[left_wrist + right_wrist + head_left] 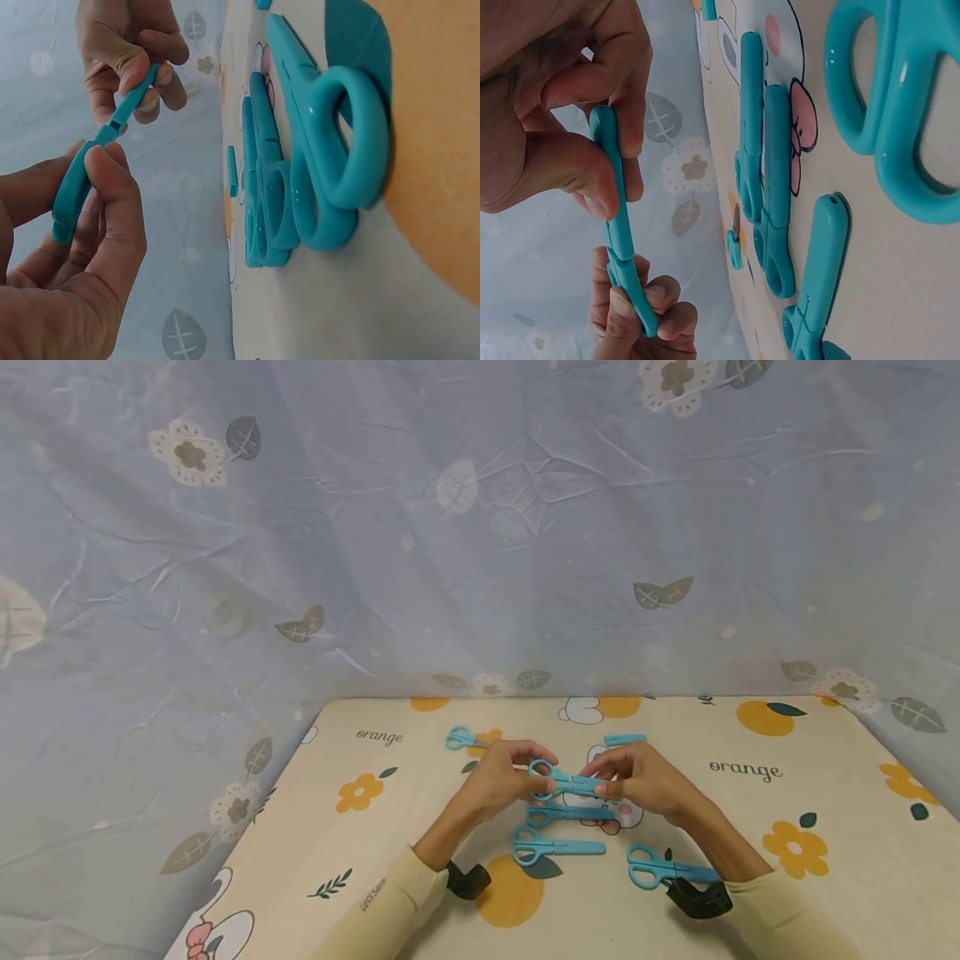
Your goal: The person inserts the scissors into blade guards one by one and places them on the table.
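Observation:
My left hand [498, 778] grips the handle loops of a pair of light-blue scissors [71, 187], held above the table. Opposite it, my right hand [647, 779] pinches the blue blade cap [613, 165] between thumb and fingers. The cap meets the handles, and no metal of the blades shows. Below the hands lie more capped scissors [558, 847], roughly parallel, with loops to the left. Another pair of scissors [647, 868] lies by the right wrist.
Toward the back left lies an uncapped pair of scissors [460, 737], its metal blades partly behind my left hand. A loose blue cap [625, 739] lies behind my right hand. A patterned cloth [420, 893] covers the table, and a grey-blue curtain [480, 568] hangs behind.

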Available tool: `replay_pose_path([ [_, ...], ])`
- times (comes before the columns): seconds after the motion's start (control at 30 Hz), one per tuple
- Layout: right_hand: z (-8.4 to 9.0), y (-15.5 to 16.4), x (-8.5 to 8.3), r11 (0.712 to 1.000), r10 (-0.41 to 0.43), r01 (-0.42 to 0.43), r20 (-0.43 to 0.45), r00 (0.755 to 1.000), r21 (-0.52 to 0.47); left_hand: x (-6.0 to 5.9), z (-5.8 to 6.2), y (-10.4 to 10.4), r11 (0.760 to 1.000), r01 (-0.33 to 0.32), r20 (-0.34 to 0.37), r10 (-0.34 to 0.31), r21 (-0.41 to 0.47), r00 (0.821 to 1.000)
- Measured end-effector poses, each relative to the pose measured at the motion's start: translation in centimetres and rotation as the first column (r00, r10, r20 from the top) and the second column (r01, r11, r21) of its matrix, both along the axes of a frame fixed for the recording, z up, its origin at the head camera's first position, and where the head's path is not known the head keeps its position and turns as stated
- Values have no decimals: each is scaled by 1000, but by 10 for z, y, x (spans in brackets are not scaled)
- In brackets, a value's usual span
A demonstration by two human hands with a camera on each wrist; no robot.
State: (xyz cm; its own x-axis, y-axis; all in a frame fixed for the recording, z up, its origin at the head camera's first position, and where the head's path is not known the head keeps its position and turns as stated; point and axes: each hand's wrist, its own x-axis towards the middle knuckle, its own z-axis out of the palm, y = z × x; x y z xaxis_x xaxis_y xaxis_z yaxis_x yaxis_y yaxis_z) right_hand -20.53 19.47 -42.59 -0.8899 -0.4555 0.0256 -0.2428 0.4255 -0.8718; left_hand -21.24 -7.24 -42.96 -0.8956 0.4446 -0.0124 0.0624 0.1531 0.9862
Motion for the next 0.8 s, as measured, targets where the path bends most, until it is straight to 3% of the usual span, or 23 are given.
replay_pose_path([
  [0.43,-8,-1,-1,998,8,-5,35,999,-67,2,-4,3,999,10,-148,-16,-40,989],
  [0.7,-11,-4,-2,999,-18,19,35,999,-37,1,-10,4,1000,-19,-15,19,1,1000],
  [0.8,-11,-5,-1,1000,-12,12,26,1000,-27,0,-11,6,1000,-26,4,26,-4,1000],
])
